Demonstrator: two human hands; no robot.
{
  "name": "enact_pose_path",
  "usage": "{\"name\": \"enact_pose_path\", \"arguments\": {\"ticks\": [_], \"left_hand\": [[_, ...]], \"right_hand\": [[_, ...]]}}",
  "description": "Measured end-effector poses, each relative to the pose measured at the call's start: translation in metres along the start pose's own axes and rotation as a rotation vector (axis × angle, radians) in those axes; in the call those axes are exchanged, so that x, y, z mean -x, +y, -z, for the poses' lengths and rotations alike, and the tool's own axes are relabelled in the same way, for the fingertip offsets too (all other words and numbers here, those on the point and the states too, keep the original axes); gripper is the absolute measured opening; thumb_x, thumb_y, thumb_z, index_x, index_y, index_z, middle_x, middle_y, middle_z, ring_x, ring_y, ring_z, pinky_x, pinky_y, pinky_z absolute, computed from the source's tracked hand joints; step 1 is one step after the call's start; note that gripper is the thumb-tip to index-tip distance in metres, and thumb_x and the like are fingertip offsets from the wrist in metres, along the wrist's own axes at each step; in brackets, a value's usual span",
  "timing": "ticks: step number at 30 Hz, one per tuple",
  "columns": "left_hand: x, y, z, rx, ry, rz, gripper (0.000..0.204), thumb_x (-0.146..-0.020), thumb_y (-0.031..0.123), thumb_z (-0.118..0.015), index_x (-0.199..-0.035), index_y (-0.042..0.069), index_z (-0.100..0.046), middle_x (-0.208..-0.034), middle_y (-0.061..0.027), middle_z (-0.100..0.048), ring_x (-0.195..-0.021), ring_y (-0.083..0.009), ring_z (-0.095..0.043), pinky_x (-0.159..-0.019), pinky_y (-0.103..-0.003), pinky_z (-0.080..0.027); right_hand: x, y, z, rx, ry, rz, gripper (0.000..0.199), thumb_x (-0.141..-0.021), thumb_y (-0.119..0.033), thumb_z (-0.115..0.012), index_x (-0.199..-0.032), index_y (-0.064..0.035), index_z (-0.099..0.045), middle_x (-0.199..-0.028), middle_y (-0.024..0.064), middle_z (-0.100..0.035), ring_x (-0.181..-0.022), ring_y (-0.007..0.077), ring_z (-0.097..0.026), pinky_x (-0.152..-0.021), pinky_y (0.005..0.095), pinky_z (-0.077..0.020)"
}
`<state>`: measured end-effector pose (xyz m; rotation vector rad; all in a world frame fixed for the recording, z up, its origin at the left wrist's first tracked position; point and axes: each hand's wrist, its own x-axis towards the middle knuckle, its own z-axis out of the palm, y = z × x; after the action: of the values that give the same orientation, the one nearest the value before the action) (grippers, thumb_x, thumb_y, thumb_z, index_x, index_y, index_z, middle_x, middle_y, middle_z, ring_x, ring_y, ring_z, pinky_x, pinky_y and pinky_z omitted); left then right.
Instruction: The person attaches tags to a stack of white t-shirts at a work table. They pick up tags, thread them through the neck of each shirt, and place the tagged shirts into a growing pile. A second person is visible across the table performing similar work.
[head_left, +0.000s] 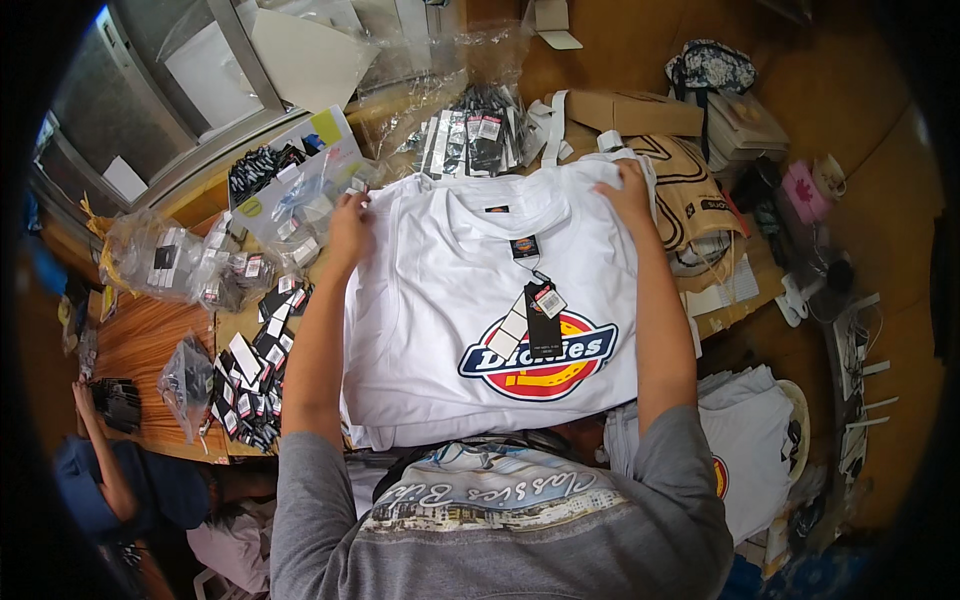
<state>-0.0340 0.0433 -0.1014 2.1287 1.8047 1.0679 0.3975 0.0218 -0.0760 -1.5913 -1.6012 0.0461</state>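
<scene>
A white T-shirt [420, 300] with a red, yellow and navy chest print lies face up in front of me, its neckline away from me. More white fabric shows under its near edge. My left hand [349, 228] pinches the shirt's far left shoulder edge. At the far right shoulder, my right hand [628, 190] grips the cloth, thumb on top and fingers around the edge. A black hang tag [545, 330] with a white sticker dangles from the neck label and rests over the print. A pale strip lies beside that tag.
Loose black tags [250, 385] are heaped to the left, near plastic bags [160, 255] of tags. Another tag pile [475, 135] sits beyond the shirt. A brown paper bag [690, 205] stands right. More white shirts [745, 440] are stacked at lower right. Another person's arm [105, 450] shows at far left.
</scene>
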Motion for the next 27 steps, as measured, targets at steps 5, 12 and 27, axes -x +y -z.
{"name": "enact_pose_path", "arguments": {"ticks": [5, 12, 27], "left_hand": [[-0.005, -0.033, 0.020, 0.269, 0.280, 0.137, 0.018, -0.065, -0.001, -0.058, -0.083, 0.003, -0.055, -0.081, -0.0103, -0.055, -0.070, -0.0230, -0.053, -0.062, -0.030, -0.042], [0.023, -0.004, 0.017, 0.416, -0.331, 0.402, 0.031, -0.066, 0.011, -0.067, -0.093, 0.001, -0.056, -0.088, -0.0048, -0.056, -0.076, -0.0131, -0.052, -0.067, -0.023, -0.040], [0.127, 0.012, 0.150, 0.599, -0.934, 0.282, 0.014, -0.072, 0.000, -0.058, -0.086, -0.001, -0.057, -0.078, -0.0048, -0.058, -0.075, -0.0114, -0.054, -0.068, -0.026, -0.043]], "right_hand": [[0.012, 0.022, 0.031, -0.403, 0.220, -0.064, 0.026, -0.067, 0.000, -0.059, -0.092, -0.0032, -0.051, -0.093, 0.0113, -0.054, -0.085, 0.0213, -0.052, -0.076, 0.0276, -0.0394], [0.026, 0.030, 0.044, -0.120, 0.098, -0.053, 0.038, -0.061, -0.012, -0.067, -0.094, -0.0007, -0.050, -0.083, 0.0137, -0.057, -0.080, 0.0244, -0.054, -0.073, 0.0285, -0.0402], [0.157, -0.017, 0.178, 0.205, -0.321, -0.121, 0.017, -0.064, 0.008, -0.047, -0.076, 0.0010, -0.058, -0.095, 0.0135, -0.050, -0.090, 0.0267, -0.049, -0.080, 0.0297, -0.0377]]}}
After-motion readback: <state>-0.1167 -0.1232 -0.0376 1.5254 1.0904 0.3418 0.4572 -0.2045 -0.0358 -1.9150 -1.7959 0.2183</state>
